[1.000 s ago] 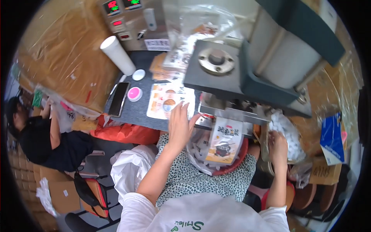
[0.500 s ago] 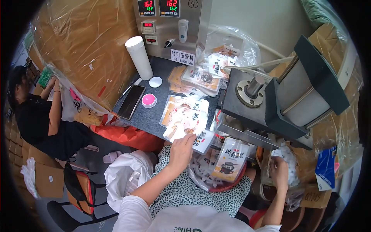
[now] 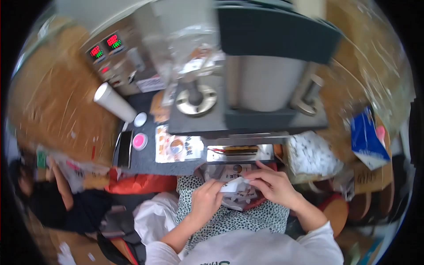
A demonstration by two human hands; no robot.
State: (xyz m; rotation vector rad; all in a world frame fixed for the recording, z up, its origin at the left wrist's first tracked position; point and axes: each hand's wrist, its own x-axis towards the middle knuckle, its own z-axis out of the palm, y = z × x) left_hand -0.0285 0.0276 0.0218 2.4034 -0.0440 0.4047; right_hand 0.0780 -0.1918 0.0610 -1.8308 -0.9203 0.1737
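My left hand (image 3: pixel 206 199) and my right hand (image 3: pixel 272 185) meet over my lap, both pinching a small white printed pouch (image 3: pixel 236 185). Under the hands lies a pile of similar pouches in a red basin (image 3: pixel 259 202) on my spotted lap. Just above stands the grey sealing machine (image 3: pixel 247 110) with its metal slot (image 3: pixel 238 153). A stack of printed pouches (image 3: pixel 178 149) lies on the dark table (image 3: pixel 145 163) to the left.
A white paper cup (image 3: pixel 114 102), a pink lid (image 3: pixel 139 141), a white lid (image 3: pixel 140 119) and a dark phone (image 3: pixel 123 148) sit on the table's left part. A control box with red and green displays (image 3: pixel 105 48) stands behind. Another person (image 3: pixel 39 194) sits far left. A blue bag (image 3: pixel 366 141) lies at the right.
My left hand left the pouches on the table and came down to my lap. My right hand rose from the right side to meet it on a pouch. The view turned.
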